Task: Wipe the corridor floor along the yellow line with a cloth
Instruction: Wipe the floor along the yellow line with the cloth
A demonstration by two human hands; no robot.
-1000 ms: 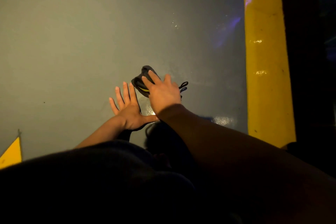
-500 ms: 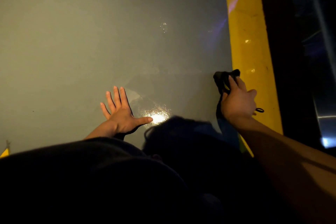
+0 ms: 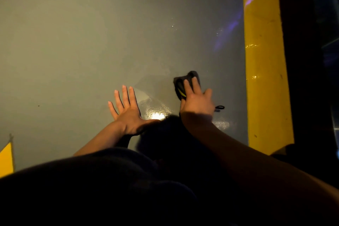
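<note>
Cloth [image 3: 183, 84] (dark) under flat right hand [image 3: 197, 102], left hand [image 3: 128, 113] fingers [image 3: 125, 95] splayed wide.

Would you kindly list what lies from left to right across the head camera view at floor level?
Small yellow floor marking → left hand flat on the grey floor → bright wet glare → right hand pressing the dark cloth → yellow line → dark strip beyond it.

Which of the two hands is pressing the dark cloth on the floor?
The right hand: its straight fingers lie on the dark cloth. The left hand rests flat on the bare grey floor.
</note>
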